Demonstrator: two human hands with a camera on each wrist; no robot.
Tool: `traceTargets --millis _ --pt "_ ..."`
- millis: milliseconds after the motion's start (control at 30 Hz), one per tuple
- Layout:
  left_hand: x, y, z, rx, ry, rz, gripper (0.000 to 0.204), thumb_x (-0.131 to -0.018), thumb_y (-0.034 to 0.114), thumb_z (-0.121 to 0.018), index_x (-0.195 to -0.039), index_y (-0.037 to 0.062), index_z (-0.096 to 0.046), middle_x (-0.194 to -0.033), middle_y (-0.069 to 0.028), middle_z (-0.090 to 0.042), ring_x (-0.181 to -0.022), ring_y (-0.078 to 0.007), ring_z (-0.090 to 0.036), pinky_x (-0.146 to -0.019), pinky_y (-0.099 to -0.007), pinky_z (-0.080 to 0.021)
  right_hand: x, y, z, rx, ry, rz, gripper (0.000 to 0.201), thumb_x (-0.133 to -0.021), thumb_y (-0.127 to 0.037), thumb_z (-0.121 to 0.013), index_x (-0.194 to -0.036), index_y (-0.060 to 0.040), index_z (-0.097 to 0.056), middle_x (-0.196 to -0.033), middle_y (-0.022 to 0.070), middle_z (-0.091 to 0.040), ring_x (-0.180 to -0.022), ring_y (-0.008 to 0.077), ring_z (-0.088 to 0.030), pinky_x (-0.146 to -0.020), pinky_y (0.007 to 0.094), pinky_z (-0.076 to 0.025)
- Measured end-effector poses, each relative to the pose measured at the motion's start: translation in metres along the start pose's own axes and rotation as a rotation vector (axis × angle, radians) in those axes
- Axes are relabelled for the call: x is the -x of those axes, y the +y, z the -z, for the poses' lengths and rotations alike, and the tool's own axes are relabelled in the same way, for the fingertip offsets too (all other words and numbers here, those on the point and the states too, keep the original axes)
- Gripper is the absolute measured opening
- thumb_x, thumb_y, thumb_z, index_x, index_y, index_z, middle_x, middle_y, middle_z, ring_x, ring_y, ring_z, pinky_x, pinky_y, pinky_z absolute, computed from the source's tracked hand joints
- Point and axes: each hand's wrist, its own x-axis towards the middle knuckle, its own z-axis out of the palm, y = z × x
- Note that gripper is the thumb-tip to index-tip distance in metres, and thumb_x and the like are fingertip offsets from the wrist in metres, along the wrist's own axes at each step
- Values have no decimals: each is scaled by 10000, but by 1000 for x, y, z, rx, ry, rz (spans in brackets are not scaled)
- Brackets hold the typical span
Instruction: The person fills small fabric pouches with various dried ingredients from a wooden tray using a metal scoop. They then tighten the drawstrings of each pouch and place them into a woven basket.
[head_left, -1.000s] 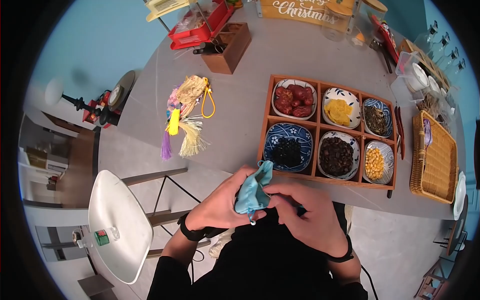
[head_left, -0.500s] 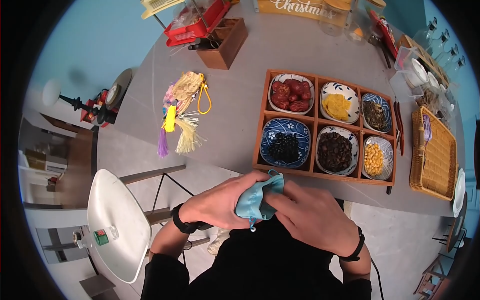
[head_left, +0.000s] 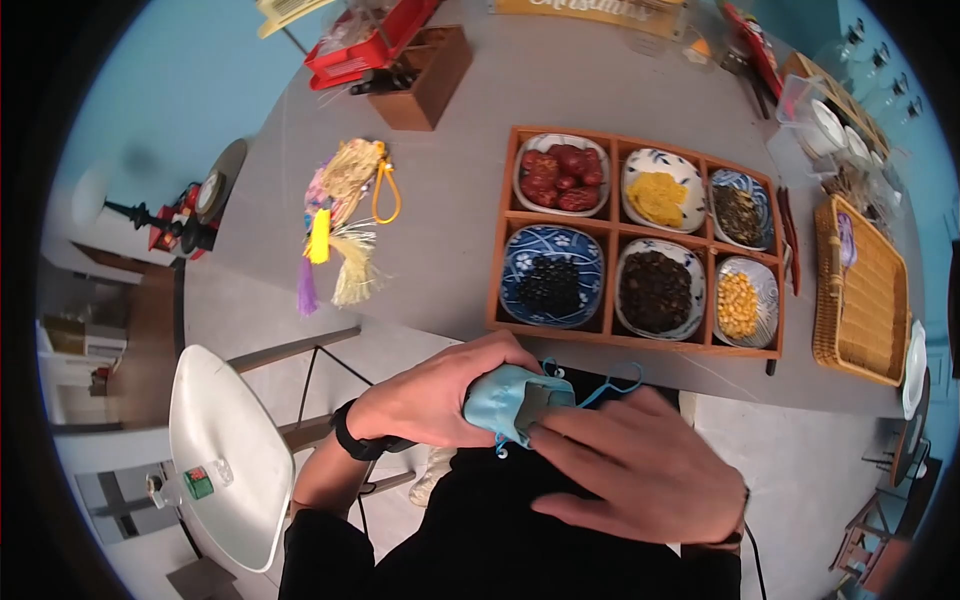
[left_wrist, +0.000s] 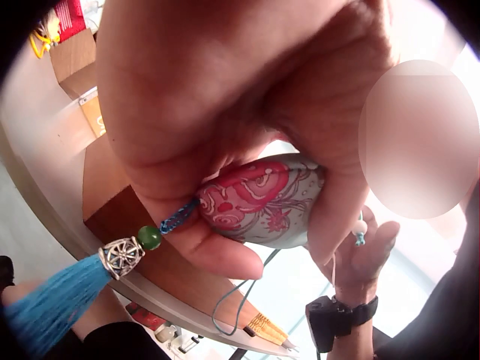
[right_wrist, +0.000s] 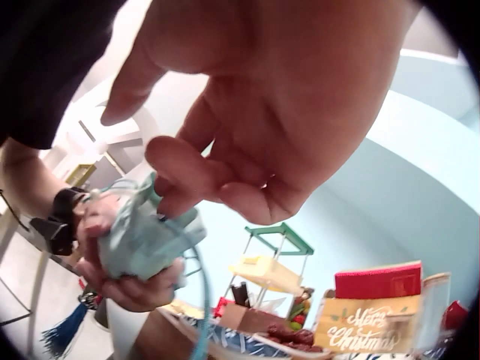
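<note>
On the wearer's side of the six-compartment wooden tray [head_left: 640,343], the left hand [head_left: 430,398] is wrapped round the satiny blue drawstring pouch [head_left: 494,396]; the right hand [head_left: 645,462] has fingers loosely apart at its mouth. I'd brace it from beneath and ease the rim wide, cord [right_wrist: 205,300] clear.

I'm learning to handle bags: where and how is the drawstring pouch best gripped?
Probably pinch the drawstring pouch by its fabric rim, coming from the side of the right hand: the mouth gapes that way, while the left hand wraps the rounded body.
</note>
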Motion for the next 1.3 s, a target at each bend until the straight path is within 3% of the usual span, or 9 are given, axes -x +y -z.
traceTargets --millis 467,567,667,700,800,1000,1133,1233,1300 --pt "-17 19 3 -259 -285 243 596 -635 142 -766 -1164 27 -516 -1061 -166 -609 -994 -367 -598 -831 -405 -490 2 11 -32 155 50 -14 92 -810 -62 -552 -851 9 -592 -932 87 -502 -737 179 -500 -724 319 -360" --pt "-15 16 8 -196 -316 239 584 -634 145 -767 -1152 29 -522 -1055 -160 -610 -979 -359 -603 -829 -397 -489 6 8 -24 113 -4 -14 210 -779 -93 -654 -971 -11 -632 -1108 81 -582 -740 173 -552 -692 311 -391" --pt "-10 12 15 -120 -274 193 587 -627 149 -777 -1143 33 -523 -1052 -154 -610 -975 -350 -606 -829 -391 -488 35 21 2 -258 464 3 265 -743 -201 -767 -889 -2 -670 -1061 183 -673 -720 233 -616 -641 317 -459" --pt "-8 9 16 -86 -254 164 588 -624 151 -782 -1139 35 -524 -1050 -151 -611 -976 -345 -607 -828 -388 -488 53 26 -8 -316 806 -101 255 -785 -192 -736 -891 28 -663 -972 183 -671 -739 229 -604 -679 313 -464" --pt "-2 8 25 -97 -218 170 625 -592 165 -799 -1139 36 -524 -1056 -151 -611 -975 -343 -612 -846 -382 -483 95 61 3 106 1208 -763 157 -902 -4 -543 -1008 54 -643 -914 114 -632 -810 168 -576 -728 272 -453" --pt "-6 5 20 -56 -16 138 606 -577 114 -795 -1115 29 -528 -1140 -154 -597 -1044 -328 -608 -896 -371 -476 131 95 -14 276 931 -1178 203 -886 -45 -586 -1074 23 -620 -982 155 -610 -869 274 -625 -766 344 -488" --pt "-16 16 -1 -105 36 23 543 -603 56 -816 -1064 54 -529 -1192 -120 -582 -1080 -314 -595 -916 -379 -482 141 116 -27 615 926 -1107 168 -861 -80 -633 -997 17 -619 -970 177 -593 -811 387 -604 -713 404 -497" --pt "-10 16 -5 -148 79 61 547 -605 64 -824 -1068 56 -532 -1200 -123 -577 -1077 -311 -598 -907 -368 -488 147 122 -29 554 996 -1219 167 -859 -89 -641 -987 17 -620 -949 164 -597 -761 374 -603 -675 411 -494" --pt "-7 14 -6 -163 110 49 530 -596 60 -829 -1046 53 -549 -1206 -124 -570 -1074 -306 -600 -897 -360 -491 151 123 -29 571 1026 -1189 156 -894 -108 -624 -985 17 -604 -894 131 -603 -718 262 -613 -632 363 -484"
